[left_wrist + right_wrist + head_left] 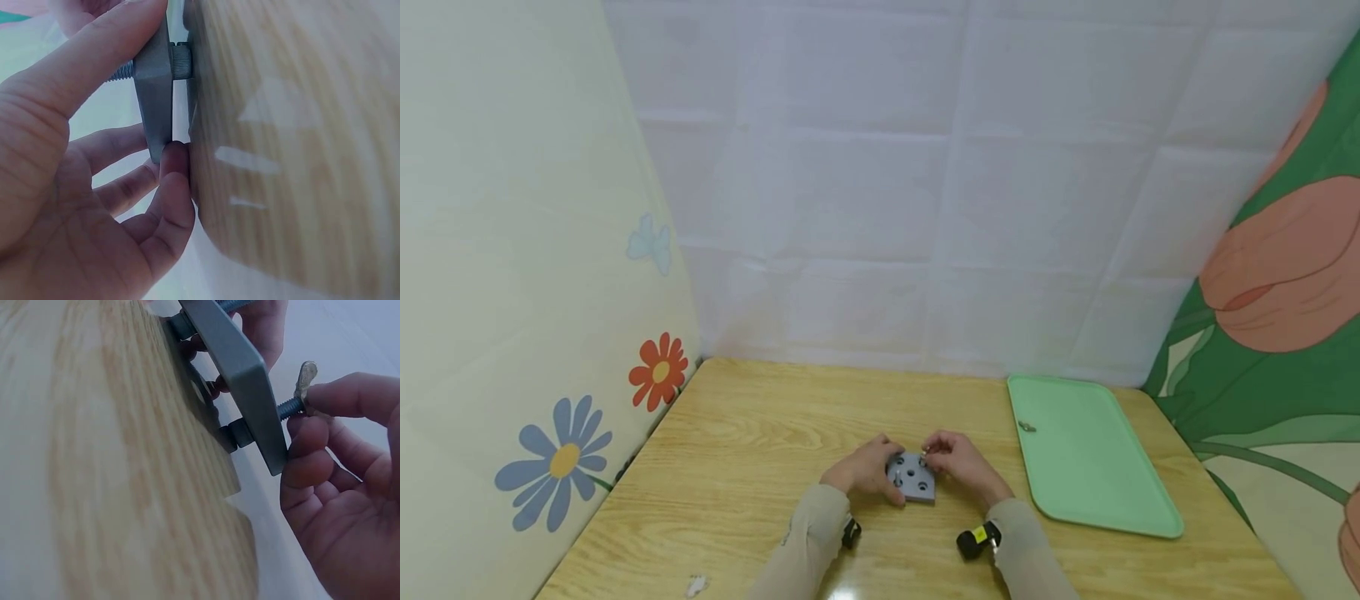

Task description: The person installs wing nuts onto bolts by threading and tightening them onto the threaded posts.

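Note:
A grey metal plate (912,493) with several holes lies in front of me between both hands. My left hand (867,471) grips its left side, thumb on one face and fingers reaching round the edge. Two bolts pass through the plate; in the left wrist view one shows its knurled bolt head (181,61) below. My right hand (961,467) pinches a brass-coloured wing nut (305,376) at the threaded end of the other bolt (289,409). That bolt's head (239,433) sits under the plate, close to the tabletop. Fingers partly hide the wing nut.
A light green tray (1097,458) stands to the right on the wooden table (790,417), with a small brass-coloured wing nut (1026,426) near its left rim. A small whitish object (697,586) lies at the table's front left. Cloth walls enclose the back and sides.

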`<state>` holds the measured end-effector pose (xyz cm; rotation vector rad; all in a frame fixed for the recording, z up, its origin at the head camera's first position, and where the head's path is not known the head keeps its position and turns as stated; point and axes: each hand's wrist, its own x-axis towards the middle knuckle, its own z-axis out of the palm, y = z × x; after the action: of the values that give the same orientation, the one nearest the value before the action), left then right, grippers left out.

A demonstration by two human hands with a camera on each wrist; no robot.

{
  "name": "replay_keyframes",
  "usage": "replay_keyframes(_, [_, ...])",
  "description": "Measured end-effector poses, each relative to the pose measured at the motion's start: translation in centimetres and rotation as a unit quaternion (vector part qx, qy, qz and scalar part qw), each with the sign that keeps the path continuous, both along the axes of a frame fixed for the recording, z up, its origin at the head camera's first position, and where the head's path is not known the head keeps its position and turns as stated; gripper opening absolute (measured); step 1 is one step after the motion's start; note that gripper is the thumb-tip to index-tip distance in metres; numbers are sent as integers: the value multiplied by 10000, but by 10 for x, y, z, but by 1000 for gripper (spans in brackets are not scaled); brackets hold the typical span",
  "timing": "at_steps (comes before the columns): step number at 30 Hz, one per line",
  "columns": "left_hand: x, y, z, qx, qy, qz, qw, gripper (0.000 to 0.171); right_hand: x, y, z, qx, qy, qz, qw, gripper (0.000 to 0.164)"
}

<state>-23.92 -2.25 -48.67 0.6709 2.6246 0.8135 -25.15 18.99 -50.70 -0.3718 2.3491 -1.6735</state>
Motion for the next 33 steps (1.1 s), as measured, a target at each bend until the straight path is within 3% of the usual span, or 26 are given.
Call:
replay_keyframes(7, [0, 0, 0, -3, -22, -3, 10000, 83, -1, -1, -1, 216, -56, -116, 9997, 13])
replay_keyframes(12, [0, 0, 1, 6, -14, -23, 10000, 82, 6, -3, 12, 210, 21, -36, 9998, 11])
replay_keyframes(17, [-1, -1, 1, 0, -41, 6, 10000, 81, 12, -4, 22, -222, -229, -12, 9995, 11])
replay_keyframes(21, [0, 0, 0, -7, -70, 40, 10000, 81, 6, -2, 11, -447, -408, -116, 9981, 12])
replay_keyframes(27, [1, 0, 0, 3, -56, 53, 10000, 81, 2, -1, 1, -239, -109, -88, 9996, 10])
replay_keyframes(33, [0, 1, 1, 8, -51, 49, 10000, 82, 1, -2, 1, -90, -67, -118, 9999, 25])
